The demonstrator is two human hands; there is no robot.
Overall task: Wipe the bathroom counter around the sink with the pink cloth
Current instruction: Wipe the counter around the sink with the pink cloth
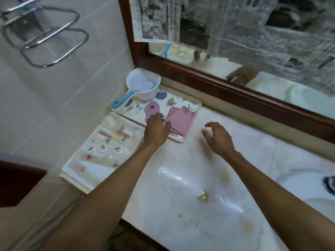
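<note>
At the left edge of the counter [181, 205] lies a clear pouch [101, 147], and a white scoop [143, 86] stands in the back-left corner. Beside them a floral tray [174, 104] carries the pink cloth [181, 120] at its right end. The left hand [156, 130] lies on the tray, fingers seemingly flat, touching the cloth's left edge without grasping. The right hand [219, 138] hovers over the counter, loosely curled and empty. The sink [304, 189] meets the right edge.

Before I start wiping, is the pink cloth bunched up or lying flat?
Lying flat: the pink cloth is spread on the floral tray, with the left hand at its edge.
</note>
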